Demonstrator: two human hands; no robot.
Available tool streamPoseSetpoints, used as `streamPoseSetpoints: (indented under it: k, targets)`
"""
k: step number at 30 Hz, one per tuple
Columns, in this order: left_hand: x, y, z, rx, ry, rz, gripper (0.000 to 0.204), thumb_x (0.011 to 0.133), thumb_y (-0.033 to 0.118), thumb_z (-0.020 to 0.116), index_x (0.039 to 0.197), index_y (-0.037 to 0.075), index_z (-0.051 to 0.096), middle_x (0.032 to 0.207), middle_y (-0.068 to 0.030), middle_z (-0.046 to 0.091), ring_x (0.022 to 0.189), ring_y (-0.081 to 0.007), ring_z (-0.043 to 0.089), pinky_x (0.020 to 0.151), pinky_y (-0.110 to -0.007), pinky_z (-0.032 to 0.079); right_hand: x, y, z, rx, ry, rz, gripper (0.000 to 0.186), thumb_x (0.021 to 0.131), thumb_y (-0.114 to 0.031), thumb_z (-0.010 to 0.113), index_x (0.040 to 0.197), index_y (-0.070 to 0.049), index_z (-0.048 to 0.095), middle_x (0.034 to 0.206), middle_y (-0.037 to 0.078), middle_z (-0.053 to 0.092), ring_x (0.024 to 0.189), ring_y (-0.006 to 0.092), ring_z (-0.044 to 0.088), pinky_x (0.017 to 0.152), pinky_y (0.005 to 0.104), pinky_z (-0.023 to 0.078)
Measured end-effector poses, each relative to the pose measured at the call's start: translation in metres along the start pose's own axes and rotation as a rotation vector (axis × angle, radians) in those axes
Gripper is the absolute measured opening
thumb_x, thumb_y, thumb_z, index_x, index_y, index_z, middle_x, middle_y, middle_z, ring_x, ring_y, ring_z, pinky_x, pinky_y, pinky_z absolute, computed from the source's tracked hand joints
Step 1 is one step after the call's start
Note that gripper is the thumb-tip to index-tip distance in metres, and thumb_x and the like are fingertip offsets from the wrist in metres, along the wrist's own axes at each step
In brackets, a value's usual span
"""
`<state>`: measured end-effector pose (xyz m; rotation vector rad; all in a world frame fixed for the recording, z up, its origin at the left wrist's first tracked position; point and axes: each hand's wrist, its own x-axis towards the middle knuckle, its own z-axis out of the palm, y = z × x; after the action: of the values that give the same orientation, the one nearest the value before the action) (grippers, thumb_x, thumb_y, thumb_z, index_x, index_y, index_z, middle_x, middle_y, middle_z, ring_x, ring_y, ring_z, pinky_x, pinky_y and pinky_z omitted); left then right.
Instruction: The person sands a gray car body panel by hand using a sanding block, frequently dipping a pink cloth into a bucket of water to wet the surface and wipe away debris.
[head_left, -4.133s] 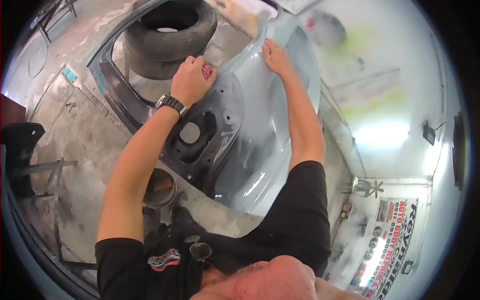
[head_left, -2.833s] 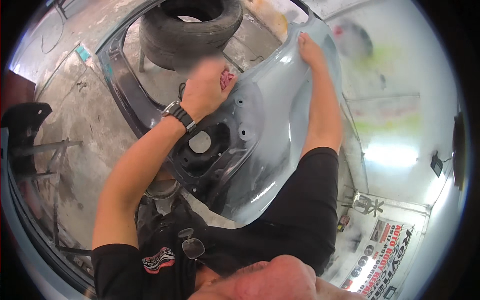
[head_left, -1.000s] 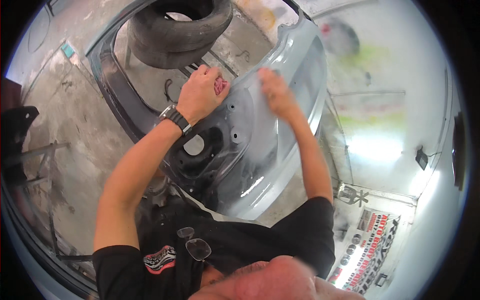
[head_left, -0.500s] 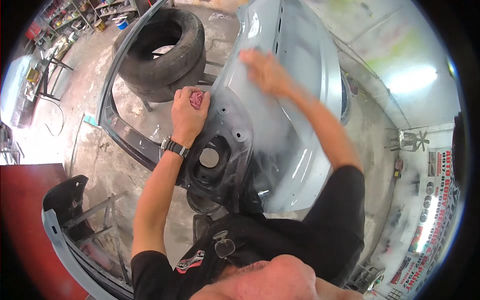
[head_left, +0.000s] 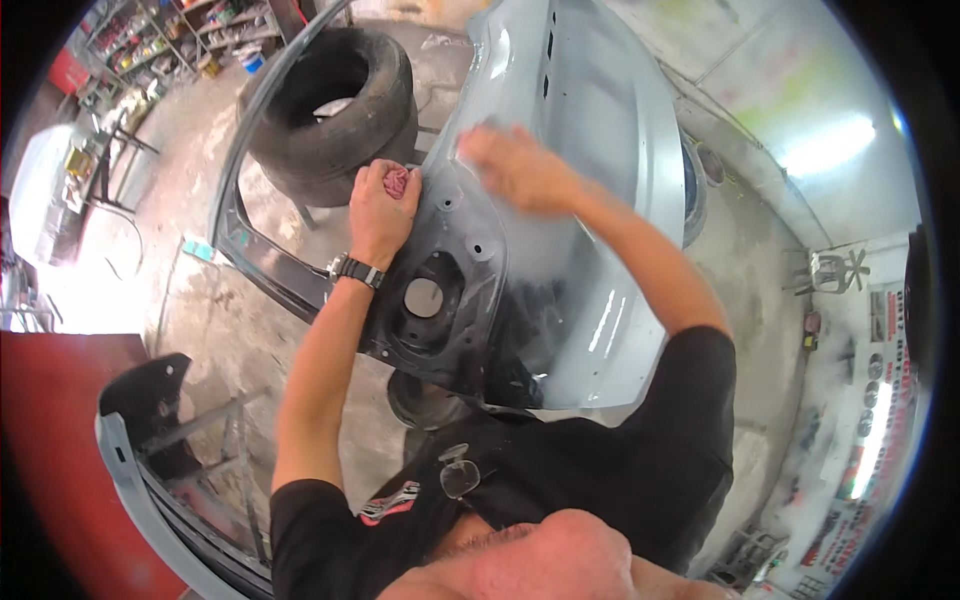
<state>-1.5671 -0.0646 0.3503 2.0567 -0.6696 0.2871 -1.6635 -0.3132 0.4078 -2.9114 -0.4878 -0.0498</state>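
A large car door (head_left: 595, 260), glossy light grey with cloudy patches, lies before me. Its dark end panel (head_left: 470, 290) has a big round hole and smaller ones. My left hand (head_left: 378, 225), with a black-strapped watch (head_left: 358, 271) on the wrist, rests at the door's edge, closed around a crumpled pink cloth (head_left: 396, 183). Over the upper left part of the grey surface is my right hand (head_left: 520, 172), smeared by motion. Something dark shows faintly by its fingers, but I cannot make out whether it holds anything.
Stacked tyres (head_left: 385, 115) stand just beyond my left hand. A loose curved grey body panel (head_left: 120, 455) on a metal frame is at lower left, by a red surface (head_left: 60, 450). Cluttered shelves (head_left: 235, 30) stand at far left. A paint-spotted wall (head_left: 780, 90) runs along the right.
My right hand has moved slightly left and nearer over the door. My left hand keeps the pink cloth at the same edge. The whole view has shifted a little.
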Motion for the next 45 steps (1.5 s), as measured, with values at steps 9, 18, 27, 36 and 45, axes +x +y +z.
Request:
streamPoseSetpoints:
  k: [9,18,27,36,45]
  targets:
    - [-0.001,0.0,0.014,-0.018,-0.028,-0.027,0.03,0.09,0.031,0.076,0.096,0.003,0.067,0.091,-0.0164,0.065,0.088,-0.0345,0.064,0.081,-0.044,0.051,-0.022,0.03,0.033,-0.021,0.266,0.297,0.063,0.109,-0.04,0.038,0.162,-0.008,0.028,0.171,0.01,0.024,0.158,0.0288,0.019,0.124,0.066,0.015]
    - [-0.001,0.043,0.04,-0.126,-0.054,0.04,0.029,0.09,0.031,0.076,0.095,0.003,0.066,0.091,-0.0162,0.065,0.088,-0.0346,0.063,0.08,-0.045,0.051,-0.007,0.21,-0.041,0.011,0.441,0.63,0.047,0.11,-0.042,0.035,0.147,-0.019,0.053,0.16,0.004,0.046,0.148,0.0297,0.041,0.117,0.0704,0.025]
    - [-0.003,-0.009,0.002,0.038,0.038,-0.015,0.03,0.09,0.032,0.075,0.096,0.004,0.067,0.093,-0.0167,0.065,0.09,-0.0355,0.064,0.083,-0.044,0.052,-0.051,-0.005,0.043,0.112,0.354,0.226,0.047,0.112,-0.035,0.04,0.155,-0.016,0.046,0.165,0.005,0.039,0.153,0.028,0.035,0.123,0.0655,0.016]
    - [0.002,0.035,0.024,-0.046,-0.051,0.009,0.03,0.09,0.032,0.075,0.097,0.004,0.067,0.095,-0.0163,0.066,0.092,-0.0345,0.065,0.083,-0.044,0.052,0.025,0.2,-0.054,-0.13,0.251,0.695,0.047,0.109,-0.039,0.041,0.147,-0.015,0.053,0.158,0.004,0.049,0.146,0.0298,0.044,0.118,0.0627,0.03]
    - [-0.003,-0.002,0.007,-0.003,-0.02,-0.04,0.031,0.09,0.032,0.075,0.099,0.004,0.068,0.096,-0.0173,0.066,0.094,-0.0361,0.065,0.084,-0.045,0.053,-0.04,-0.021,0.027,0.006,0.198,0.063,0.059,0.108,-0.041,0.044,0.159,-0.013,0.036,0.168,0.01,0.032,0.154,0.0318,0.03,0.123,0.0616,0.018]
